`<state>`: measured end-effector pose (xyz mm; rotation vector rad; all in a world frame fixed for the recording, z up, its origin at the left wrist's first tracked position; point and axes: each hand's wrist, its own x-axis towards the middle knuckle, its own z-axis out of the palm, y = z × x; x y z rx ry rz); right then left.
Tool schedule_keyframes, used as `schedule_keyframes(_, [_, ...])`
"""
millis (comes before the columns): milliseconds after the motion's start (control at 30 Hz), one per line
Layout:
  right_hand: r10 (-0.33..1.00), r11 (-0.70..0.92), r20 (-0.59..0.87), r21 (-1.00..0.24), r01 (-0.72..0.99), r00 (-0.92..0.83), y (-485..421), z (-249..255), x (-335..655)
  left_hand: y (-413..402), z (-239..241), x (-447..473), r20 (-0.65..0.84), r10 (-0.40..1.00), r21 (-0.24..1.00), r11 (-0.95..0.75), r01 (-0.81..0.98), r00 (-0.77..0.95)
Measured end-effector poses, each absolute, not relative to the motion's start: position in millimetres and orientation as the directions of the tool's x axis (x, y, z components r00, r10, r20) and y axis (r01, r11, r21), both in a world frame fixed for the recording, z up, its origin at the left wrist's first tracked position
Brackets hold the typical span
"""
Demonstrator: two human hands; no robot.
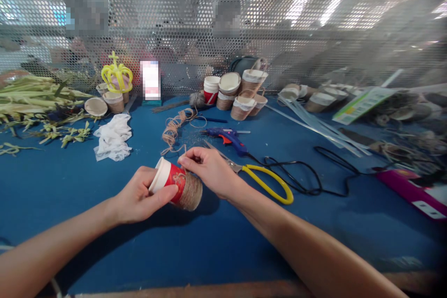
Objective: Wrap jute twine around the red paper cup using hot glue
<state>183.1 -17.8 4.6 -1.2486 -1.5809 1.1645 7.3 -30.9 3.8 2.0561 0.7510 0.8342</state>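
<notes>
My left hand [141, 195] grips a red paper cup [176, 185] lying on its side, white rim pointing left. Brown twine is wound round the cup's lower half. My right hand [209, 170] is closed, its fingertips pinching the twine [173, 131] against the cup's upper side. The loose twine trails back in a coil on the blue table [70, 186]. Both hands hover just above the table near its front.
Yellow-handled scissors [268, 184] lie right of my right hand, a blue glue gun [228, 137] with its black cord behind them. Several twine-wrapped cups [240, 91] stand at the back, with glue sticks [314, 123], a white cloth [113, 139], green leaves [35, 98] and a yellow crown [117, 74]. People sit behind the mesh.
</notes>
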Motion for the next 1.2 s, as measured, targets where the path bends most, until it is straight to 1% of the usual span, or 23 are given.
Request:
schedule_keyframes(100, [0.976, 0.101, 0.042, -0.956, 0.274, -0.213, -18, 5, 183, -31, 3, 7, 0.294, 0.741, 0.842, -0.5, 0.203, 0.604])
schedule_keyframes(200, [0.976, 0.092, 0.027, -0.951, 0.297, -0.216, -18, 6, 182, -32, 4, 8, 0.211, 0.78, 0.896, -0.396, 0.202, 0.589])
schedule_keyframes(267, [0.981, 0.071, 0.006, -0.943, 0.327, -0.195, -16, 6, 183, -33, 6, 11, 0.103, 0.825, 0.961, -0.226, 0.158, 0.555])
schedule_keyframes(300, [0.984, 0.06, -0.002, -0.938, 0.342, -0.179, -14, 6, 183, -33, 7, 13, 0.033, 0.848, 0.988, -0.107, 0.109, 0.529])
schedule_keyframes(367, [0.99, 0.043, -0.008, -0.932, 0.361, -0.139, -9, 5, 186, -32, 9, 17, -0.099, 0.878, 0.991, 0.128, -0.03, 0.469])
schedule_keyframes(400, [0.993, 0.04, -0.004, -0.931, 0.363, -0.12, -7, 5, 187, -30, 10, 20, -0.148, 0.895, 0.972, 0.21, -0.105, 0.421])
schedule_keyframes(467, [0.996, 0.046, 0.017, -0.93, 0.365, -0.084, -5, 5, 190, -26, 11, 23, -0.227, 0.92, 0.929, 0.303, -0.213, 0.32])
schedule_keyframes(533, [0.997, 0.073, 0.057, -0.927, 0.369, -0.056, -6, 7, 190, -21, 11, 24, -0.274, 0.931, 0.901, 0.336, -0.276, 0.24])
schedule_keyframes(600, [0.992, 0.124, 0.111, -0.909, 0.398, -0.057, -11, 9, 188, -18, 11, 24, -0.29, 0.935, 0.889, 0.342, -0.304, 0.204])
schedule_keyframes(700, [0.978, 0.208, 0.192, -0.855, 0.475, -0.083, -21, 10, 183, -17, 11, 24, -0.278, 0.939, 0.885, 0.333, -0.325, 0.205])
schedule_keyframes(800, [0.97, 0.243, 0.219, -0.838, 0.489, -0.107, -26, 10, 180, -17, 10, 24, -0.255, 0.946, 0.885, 0.311, -0.345, 0.2])
schedule_keyframes(900, [0.971, 0.231, 0.177, -0.869, 0.438, -0.159, -24, 12, 182, -16, 8, 24, -0.21, 0.954, 0.901, 0.274, -0.336, 0.213])
schedule_keyframes(967, [0.974, 0.184, 0.116, -0.904, 0.387, -0.192, -20, 14, 185, -16, 5, 22, -0.145, 0.954, 0.928, 0.223, -0.298, 0.262])
schedule_keyframes(1100, [0.978, 0.102, 0.03, -0.933, 0.346, -0.207, -13, 21, 195, -18, 1, 16, 0.045, 0.926, 0.989, 0.01, -0.145, 0.374])
schedule_keyframes(1200, [0.942, 0.074, -0.04, -0.943, 0.324, -0.332, -11, 25, 200, -20, 3, 11, 0.15, 0.877, 0.988, -0.145, -0.047, 0.456])
